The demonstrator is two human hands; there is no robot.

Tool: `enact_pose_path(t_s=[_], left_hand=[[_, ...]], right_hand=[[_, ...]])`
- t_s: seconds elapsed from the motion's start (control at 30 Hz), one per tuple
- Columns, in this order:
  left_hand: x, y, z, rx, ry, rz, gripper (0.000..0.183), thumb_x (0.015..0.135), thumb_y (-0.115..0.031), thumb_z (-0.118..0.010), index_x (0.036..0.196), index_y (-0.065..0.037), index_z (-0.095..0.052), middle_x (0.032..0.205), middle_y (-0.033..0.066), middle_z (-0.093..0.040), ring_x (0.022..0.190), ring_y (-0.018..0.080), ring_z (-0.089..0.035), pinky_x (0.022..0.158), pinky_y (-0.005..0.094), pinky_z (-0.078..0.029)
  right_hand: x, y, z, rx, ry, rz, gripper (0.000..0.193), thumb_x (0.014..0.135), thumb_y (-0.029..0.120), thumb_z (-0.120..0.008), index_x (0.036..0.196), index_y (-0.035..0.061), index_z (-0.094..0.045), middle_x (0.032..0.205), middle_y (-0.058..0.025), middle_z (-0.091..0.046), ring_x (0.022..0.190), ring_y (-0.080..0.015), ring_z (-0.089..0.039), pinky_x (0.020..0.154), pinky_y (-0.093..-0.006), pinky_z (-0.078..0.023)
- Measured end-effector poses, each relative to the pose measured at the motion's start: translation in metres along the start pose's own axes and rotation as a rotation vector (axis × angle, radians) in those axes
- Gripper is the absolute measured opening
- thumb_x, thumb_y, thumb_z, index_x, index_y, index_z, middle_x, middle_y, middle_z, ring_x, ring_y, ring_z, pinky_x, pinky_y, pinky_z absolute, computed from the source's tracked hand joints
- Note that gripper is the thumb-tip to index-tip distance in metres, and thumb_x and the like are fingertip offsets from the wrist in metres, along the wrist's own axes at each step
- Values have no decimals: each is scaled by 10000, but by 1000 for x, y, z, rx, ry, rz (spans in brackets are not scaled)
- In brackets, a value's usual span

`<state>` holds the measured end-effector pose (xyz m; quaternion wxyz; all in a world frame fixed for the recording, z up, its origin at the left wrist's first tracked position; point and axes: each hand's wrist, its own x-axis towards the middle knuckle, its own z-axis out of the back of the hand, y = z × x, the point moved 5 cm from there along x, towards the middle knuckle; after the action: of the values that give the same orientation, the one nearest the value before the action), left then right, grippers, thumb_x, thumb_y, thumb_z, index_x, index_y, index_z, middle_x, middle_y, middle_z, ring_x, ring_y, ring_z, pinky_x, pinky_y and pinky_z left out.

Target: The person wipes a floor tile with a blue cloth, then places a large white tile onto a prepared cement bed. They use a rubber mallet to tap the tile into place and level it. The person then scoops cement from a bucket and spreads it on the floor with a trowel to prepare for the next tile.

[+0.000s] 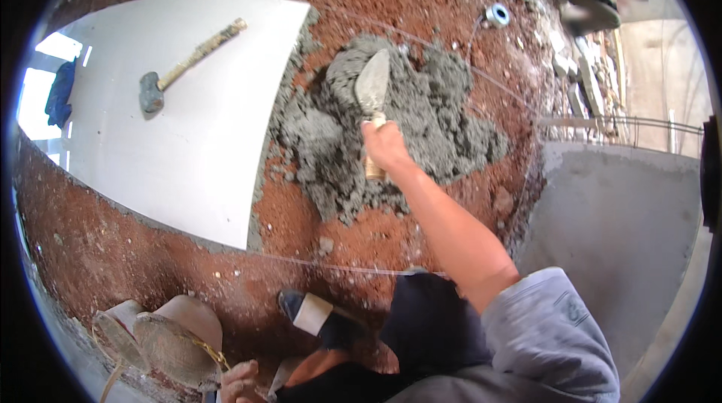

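Observation:
My right hand (385,145) is closed around the wooden handle of a trowel (372,83). Its pale metal blade points away from me and lies on a heap of wet grey mortar (444,117). Beside the heap, to the left, a large white glossy tile (210,155) lies on the reddish soil. On the tile rests a mallet (153,93) with a dark head and a worn wooden handle. My left hand (241,382) is low at the bottom edge, fingers curled, near a bucket; whatever it may hold is hidden.
Two mortar-stained buckets (180,328) lie at the lower left. Thin strings (353,268) stretch over the soil on the near and far sides. A round metal reel (497,15) sits at the far right, near rubble and wood pieces (590,87). A grey cemented slab (617,215) borders the right.

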<state>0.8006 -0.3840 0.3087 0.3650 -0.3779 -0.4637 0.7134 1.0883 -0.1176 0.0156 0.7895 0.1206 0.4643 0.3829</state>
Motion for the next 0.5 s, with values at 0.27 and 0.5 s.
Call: enact_pose_path(t_s=[0.27, 0.5], left_hand=[[-26, 2, 4, -31, -95, -112, 358, 1009, -276, -403, 1054, 28, -585, 1075, 234, -614, 992, 321, -602, 884, 414, -482], [-19, 17, -20, 53, -56, -81, 344, 1006, -270, -414, 1052, 21, -593, 1078, 224, -616, 999, 319, -600, 889, 414, -478]], right_hand=[[25, 80, 10, -643, 257, 247, 575, 939, 384, -462, 1205, -124, -420, 954, -239, -660, 897, -365, -653, 792, -477, -515], [-46, -17, 184, -834, 63, 392, 451, 956, 425, -458, 1093, -4, -477, 863, -220, -650, 822, -340, -656, 747, -482, -519]])
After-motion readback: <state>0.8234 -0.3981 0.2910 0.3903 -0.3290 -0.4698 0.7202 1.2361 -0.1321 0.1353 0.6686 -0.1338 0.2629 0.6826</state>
